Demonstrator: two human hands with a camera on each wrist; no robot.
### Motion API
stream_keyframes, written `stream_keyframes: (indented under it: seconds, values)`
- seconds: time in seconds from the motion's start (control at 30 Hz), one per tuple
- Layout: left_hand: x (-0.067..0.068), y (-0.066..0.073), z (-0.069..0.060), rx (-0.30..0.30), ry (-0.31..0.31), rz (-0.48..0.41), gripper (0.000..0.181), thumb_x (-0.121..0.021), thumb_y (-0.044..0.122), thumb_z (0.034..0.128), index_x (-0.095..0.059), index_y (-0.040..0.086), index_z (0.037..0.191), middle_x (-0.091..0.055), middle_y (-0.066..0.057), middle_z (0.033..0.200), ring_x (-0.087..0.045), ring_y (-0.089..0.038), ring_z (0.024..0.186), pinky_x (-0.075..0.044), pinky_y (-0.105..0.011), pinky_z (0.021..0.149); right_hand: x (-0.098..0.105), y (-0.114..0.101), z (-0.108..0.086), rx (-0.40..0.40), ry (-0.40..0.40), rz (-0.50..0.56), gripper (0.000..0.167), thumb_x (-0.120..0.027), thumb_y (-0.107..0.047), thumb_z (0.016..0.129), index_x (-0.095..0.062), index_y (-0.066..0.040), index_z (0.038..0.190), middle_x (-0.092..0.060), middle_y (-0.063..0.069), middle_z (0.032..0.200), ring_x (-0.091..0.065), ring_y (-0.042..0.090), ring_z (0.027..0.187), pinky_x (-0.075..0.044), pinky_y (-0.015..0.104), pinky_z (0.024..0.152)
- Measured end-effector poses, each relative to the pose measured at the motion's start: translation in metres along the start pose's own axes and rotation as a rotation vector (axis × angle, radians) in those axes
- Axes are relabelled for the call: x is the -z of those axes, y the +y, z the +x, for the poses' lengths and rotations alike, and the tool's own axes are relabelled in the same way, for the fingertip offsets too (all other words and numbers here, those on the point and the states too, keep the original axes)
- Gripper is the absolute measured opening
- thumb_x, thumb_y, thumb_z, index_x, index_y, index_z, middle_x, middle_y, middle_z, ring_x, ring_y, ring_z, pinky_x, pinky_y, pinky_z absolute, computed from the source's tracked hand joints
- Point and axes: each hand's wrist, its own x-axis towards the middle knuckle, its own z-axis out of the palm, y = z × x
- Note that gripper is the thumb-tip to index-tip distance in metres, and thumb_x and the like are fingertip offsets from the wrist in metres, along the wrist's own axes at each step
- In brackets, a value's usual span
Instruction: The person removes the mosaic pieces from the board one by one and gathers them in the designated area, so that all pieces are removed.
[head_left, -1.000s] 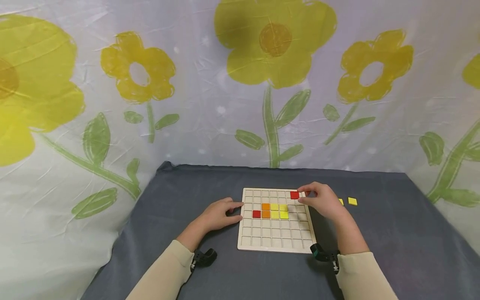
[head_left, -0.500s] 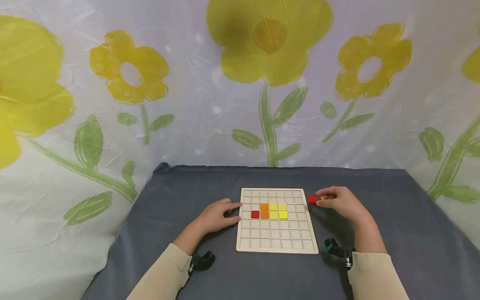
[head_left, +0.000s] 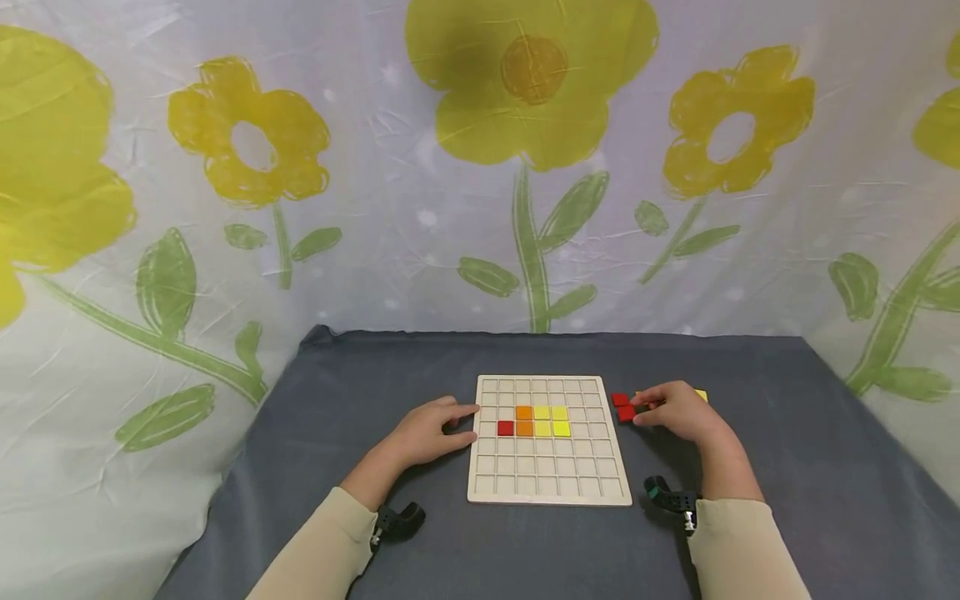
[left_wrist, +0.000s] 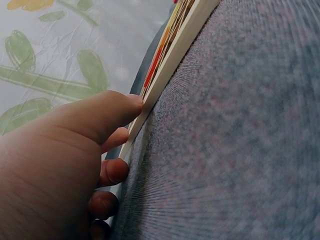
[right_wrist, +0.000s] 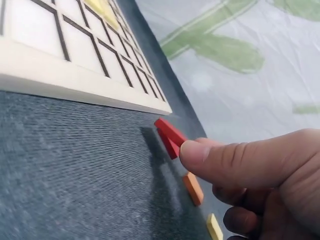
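A pale wooden grid board [head_left: 551, 467] lies on the dark cloth, with a red tile [head_left: 506, 428], two orange tiles [head_left: 524, 428] and several yellow tiles [head_left: 551, 421] in its cells. The left hand [head_left: 429, 432] touches the board's left edge with thumb and finger. Right of the board, the right hand [head_left: 682, 412] pinches a red tile [head_left: 626, 413] between thumb and fingers. In the right wrist view, that red tile [right_wrist: 170, 132] is tilted above another red tile [right_wrist: 172, 150], near the board's corner.
Past the red tiles, an orange tile [right_wrist: 193, 188] and a yellow tile [right_wrist: 214, 228] lie on the cloth; another yellow tile [head_left: 701, 394] shows behind the right hand. A flower-printed curtain [head_left: 375, 250] hangs behind the table.
The right hand has moved right, off the board's top right corner, carrying the red tile, then slightly nearer the person. Another red tile shows on the cloth. The left hand stays at the board's edge.
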Motion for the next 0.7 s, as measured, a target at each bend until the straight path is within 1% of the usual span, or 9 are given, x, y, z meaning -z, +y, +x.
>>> stream_keyframes:
  seconds: [0.07,0.13,0.23,0.33,0.4,0.53,0.7]
  values:
    - [0.0,0.0,0.0,0.0,0.001,0.006,0.052,-0.072,0.042,0.0971,-0.062,0.024,0.145,-0.044,0.006,0.082,-0.037,-0.01,0.065,-0.032,-0.029,0.062,-0.002,0.0,0.002,-0.011,-0.001,-0.021,0.03,-0.08,-0.007,0.087,-0.073,0.007,0.114,-0.06,0.015,0.098,-0.049,0.025,0.084,-0.041,0.037,0.069]
    - [0.0,-0.001,0.001,-0.001,0.001,0.008,0.052,-0.072,0.042,0.0972,-0.062,0.024,0.145,-0.044,0.006,0.082,-0.037,-0.01,0.065,-0.032,-0.029,0.062,-0.004,0.001,0.004,-0.021,0.0,-0.049,0.029,-0.08,-0.007,0.087,-0.074,0.006,0.112,-0.063,0.019,0.103,-0.053,0.026,0.086,-0.045,0.039,0.072]
    - [0.0,0.0,0.001,-0.007,0.0,0.006,0.051,-0.072,0.041,0.0973,-0.063,0.023,0.144,-0.045,0.006,0.082,-0.037,-0.01,0.065,-0.032,-0.029,0.062,-0.007,0.0,0.006,-0.053,0.002,-0.09,0.026,-0.081,-0.007,0.086,-0.076,0.004,0.11,-0.066,0.024,0.114,-0.058,0.029,0.093,-0.05,0.044,0.08]
    - [-0.001,0.0,0.0,-0.013,0.001,0.0,0.051,-0.072,0.041,0.0976,-0.063,0.022,0.144,-0.045,0.006,0.082,-0.037,-0.01,0.065,-0.032,-0.029,0.062,-0.009,-0.002,0.007,-0.077,-0.001,-0.125,0.026,-0.081,-0.008,0.086,-0.076,0.003,0.109,-0.066,0.026,0.12,-0.061,0.032,0.098,-0.052,0.049,0.084]
    - [0.0,0.0,0.0,-0.016,0.004,-0.002,0.051,-0.072,0.041,0.0977,-0.063,0.022,0.144,-0.045,0.006,0.082,-0.037,-0.01,0.065,-0.032,-0.029,0.062,-0.008,-0.005,0.007,-0.083,-0.001,-0.141,0.026,-0.082,-0.008,0.086,-0.076,0.003,0.11,-0.065,0.027,0.121,-0.061,0.033,0.1,-0.052,0.049,0.085]
    - [0.001,0.001,0.001,-0.015,0.013,-0.002,0.051,-0.072,0.041,0.0977,-0.063,0.022,0.144,-0.044,0.007,0.082,-0.036,-0.011,0.065,-0.032,-0.029,0.062,-0.004,-0.01,0.007,-0.059,0.002,-0.15,0.03,-0.082,-0.007,0.086,-0.075,0.005,0.113,-0.065,0.026,0.118,-0.059,0.032,0.095,-0.052,0.047,0.081]
    - [0.003,0.002,0.003,-0.011,0.007,0.007,0.052,-0.072,0.041,0.0975,-0.062,0.022,0.145,-0.045,0.007,0.082,-0.037,-0.011,0.065,-0.031,-0.029,0.061,0.007,-0.016,0.003,-0.036,0.019,-0.099,0.034,-0.079,-0.008,0.088,-0.072,0.006,0.119,-0.066,0.021,0.109,-0.059,0.031,0.092,-0.052,0.047,0.08]
